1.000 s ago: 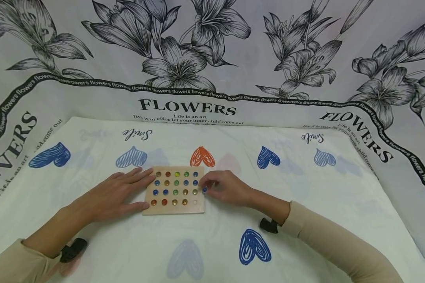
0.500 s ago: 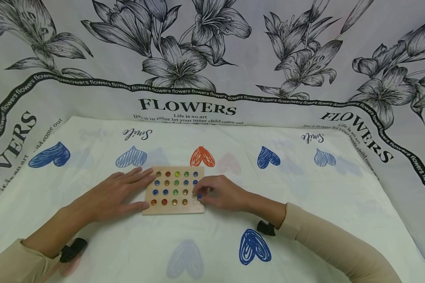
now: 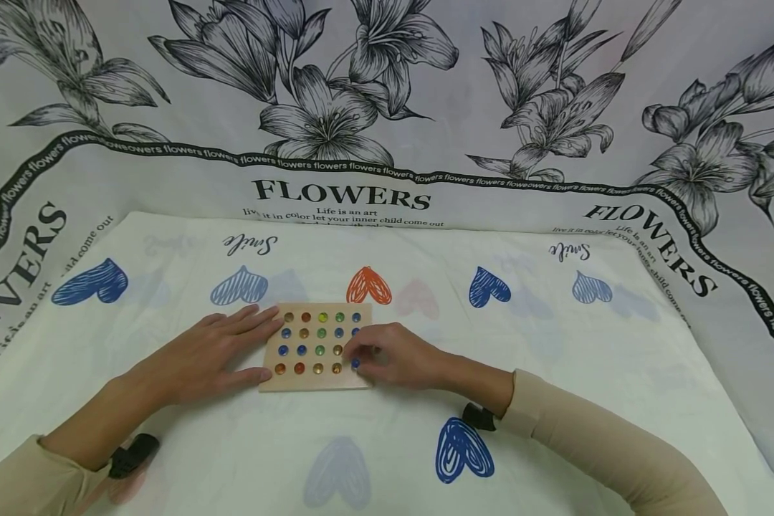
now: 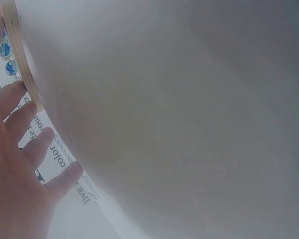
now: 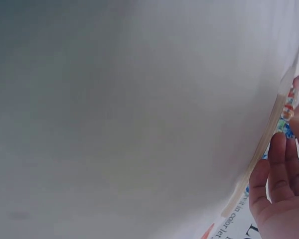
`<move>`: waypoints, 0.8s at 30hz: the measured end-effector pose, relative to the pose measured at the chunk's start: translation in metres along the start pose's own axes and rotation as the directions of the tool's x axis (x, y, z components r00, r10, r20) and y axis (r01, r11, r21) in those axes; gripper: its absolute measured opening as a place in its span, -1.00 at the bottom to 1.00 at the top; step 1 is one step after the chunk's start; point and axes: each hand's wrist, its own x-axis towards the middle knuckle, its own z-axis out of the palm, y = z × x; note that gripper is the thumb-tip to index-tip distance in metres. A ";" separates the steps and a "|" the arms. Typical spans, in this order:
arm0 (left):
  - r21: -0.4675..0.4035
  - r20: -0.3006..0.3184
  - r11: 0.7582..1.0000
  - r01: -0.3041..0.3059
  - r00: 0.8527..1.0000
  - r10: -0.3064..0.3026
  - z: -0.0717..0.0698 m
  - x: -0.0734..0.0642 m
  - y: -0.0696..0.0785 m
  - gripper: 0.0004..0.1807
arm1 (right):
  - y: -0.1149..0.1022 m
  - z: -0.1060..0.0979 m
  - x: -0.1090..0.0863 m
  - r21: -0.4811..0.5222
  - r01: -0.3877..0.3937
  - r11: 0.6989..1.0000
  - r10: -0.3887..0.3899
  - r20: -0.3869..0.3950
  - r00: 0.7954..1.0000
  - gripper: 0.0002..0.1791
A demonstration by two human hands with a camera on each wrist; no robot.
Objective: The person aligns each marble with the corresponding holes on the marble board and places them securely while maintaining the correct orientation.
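A flat wooden board (image 3: 309, 383) lies on the white cloth, with rows of coloured glass marbles (image 3: 319, 350) set in its round hollows. My left hand (image 3: 209, 356) rests against the board's left edge, fingers spread and fairly straight; in the left wrist view its fingertips touch the wooden edge (image 4: 23, 59). Over the board's right side, my right hand (image 3: 400, 356) pinches a blue marble (image 3: 355, 364) between thumb and finger at the front right corner hollow. That hand covers part of the right column. In the right wrist view its fingers (image 5: 278, 154) curl beside the board.
The white cloth (image 3: 251, 444) has printed hearts and lettering. Behind it hangs a white fabric (image 3: 464, 129) with black line-drawn flowers. A black strap piece shows at the left wrist (image 3: 134, 456) and another at the right wrist (image 3: 479, 416).
My right hand has moved left and slightly toward the front, carrying the blue marble from beside the board's right edge to the front right hollow. The left hand and board have stayed put.
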 end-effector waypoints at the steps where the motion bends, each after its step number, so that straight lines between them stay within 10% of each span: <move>1: 0.000 0.000 1.000 0.000 1.000 0.000 0.000 0.000 0.000 -0.14 | 0.000 0.000 0.000 0.002 -0.001 1.000 0.001 0.000 1.000 -0.73; 24: -0.002 0.027 1.000 0.010 1.000 -0.010 -0.003 0.001 0.001 -0.13 | 0.000 -0.012 -0.008 -0.016 -0.077 0.997 0.076 -0.067 0.995 -0.70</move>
